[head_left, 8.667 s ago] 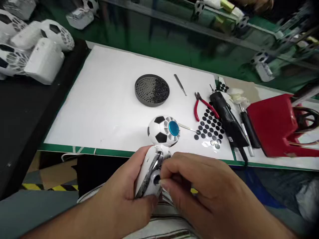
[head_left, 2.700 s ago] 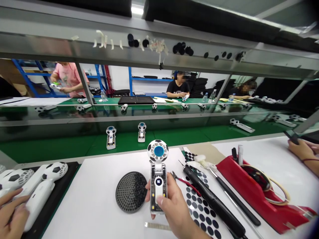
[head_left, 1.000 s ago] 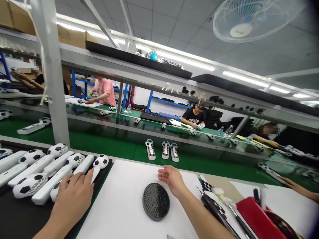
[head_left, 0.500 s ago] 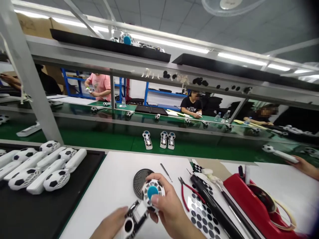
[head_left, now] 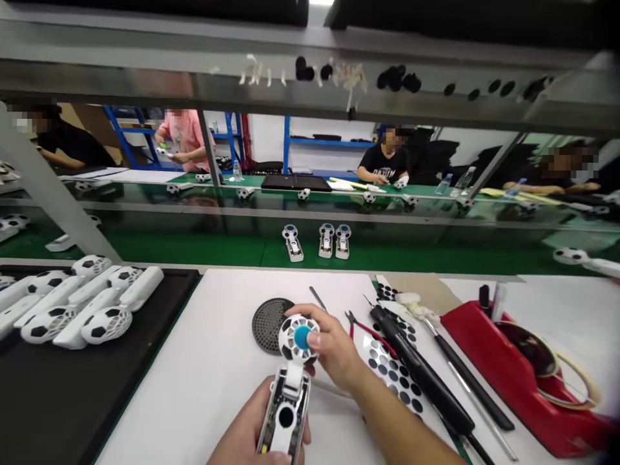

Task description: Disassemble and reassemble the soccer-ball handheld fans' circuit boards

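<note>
Between my hands is a handheld fan (head_left: 287,403) with a white-and-black football-shaped head and a blue round centre. Its handle lacks a cover on the near side, so the inside and a black round spot show. My left hand (head_left: 249,423) wraps round the handle from below. Around the head my right hand (head_left: 336,349) is closed, its thumb on the edge of the blue centre. Partly behind the head lies a dark perforated disc (head_left: 271,325) on the white work surface (head_left: 203,361).
On the left, a black tray (head_left: 43,400) holds several football-headed fans (head_left: 106,324). Right of my hands lie red-handled pliers (head_left: 352,328), a black electric screwdriver (head_left: 416,368), a sheet of black dots (head_left: 387,368) and a red tape dispenser (head_left: 518,381). Three open fans (head_left: 342,242) rest on the green belt (head_left: 232,248).
The fan's handle has swung from slanting lower left to nearly upright, pointing towards me. My left hand has shifted right with it and now grips the handle more fully. The view has tilted down.
</note>
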Available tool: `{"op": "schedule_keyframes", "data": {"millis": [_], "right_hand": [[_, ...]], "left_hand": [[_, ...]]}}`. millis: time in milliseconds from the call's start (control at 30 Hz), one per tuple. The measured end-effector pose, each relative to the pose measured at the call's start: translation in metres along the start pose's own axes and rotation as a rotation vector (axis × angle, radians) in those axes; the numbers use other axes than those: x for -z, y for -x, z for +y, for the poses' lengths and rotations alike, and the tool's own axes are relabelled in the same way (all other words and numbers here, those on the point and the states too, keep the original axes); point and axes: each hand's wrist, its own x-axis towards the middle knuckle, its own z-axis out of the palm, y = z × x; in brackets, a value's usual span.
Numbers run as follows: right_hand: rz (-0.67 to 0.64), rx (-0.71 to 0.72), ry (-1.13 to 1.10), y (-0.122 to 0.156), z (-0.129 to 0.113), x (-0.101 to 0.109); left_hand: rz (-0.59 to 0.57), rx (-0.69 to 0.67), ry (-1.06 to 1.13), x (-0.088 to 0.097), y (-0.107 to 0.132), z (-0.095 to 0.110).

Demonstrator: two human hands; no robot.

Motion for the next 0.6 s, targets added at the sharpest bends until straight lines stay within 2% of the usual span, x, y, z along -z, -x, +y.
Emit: {"op": "schedule_keyframes", "data": {"millis": [100,333,467,600], "right_hand": [[0.041,-0.002,-0.029,0.001,-0.001,0.004],[0.202,0.013,-0.064,-0.001,0.011,0.0],[0.173,0.028,-0.037,0.0,0.011,0.002],[0.151,0.078,0.044,0.002,0.008,0.0]], "left_hand": [[-0.042,-0.011,-0.046,-0.001,-0.006,-0.002],[-0.089,0.106,-0.037,0.0,-0.008,-0.006],[-0.071,0.143,-0.037,-0.003,-0.003,-0.006],[0.012,0.137,-0.062,-0.007,0.002,-0.007]]}}
